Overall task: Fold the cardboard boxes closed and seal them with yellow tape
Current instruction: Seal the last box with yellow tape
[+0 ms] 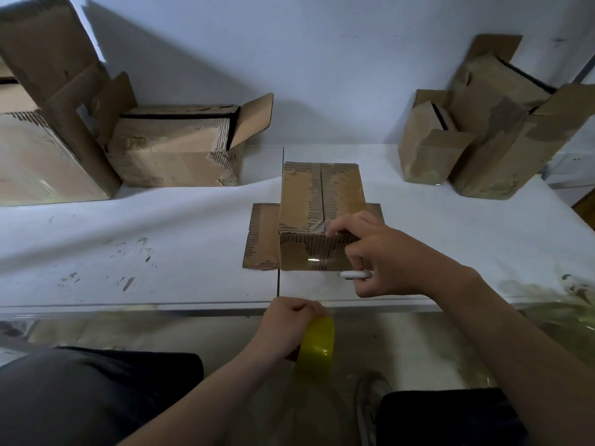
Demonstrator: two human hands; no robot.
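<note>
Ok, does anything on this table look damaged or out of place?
Yes. The small brown cardboard box at the right hand has outer paper stripped along its seam and edges, baring the corrugation. The open brown boxes at back left and back right show similar torn patches.

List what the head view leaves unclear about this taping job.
In the head view:
- White object: mostly covered by the right hand holding it; kind unclear.
- Yellow tape roll: blurred, top covered by the gripping left hand.
- Centre box: far end faces away.
- Leftmost box: cut by the left edge.
</note>
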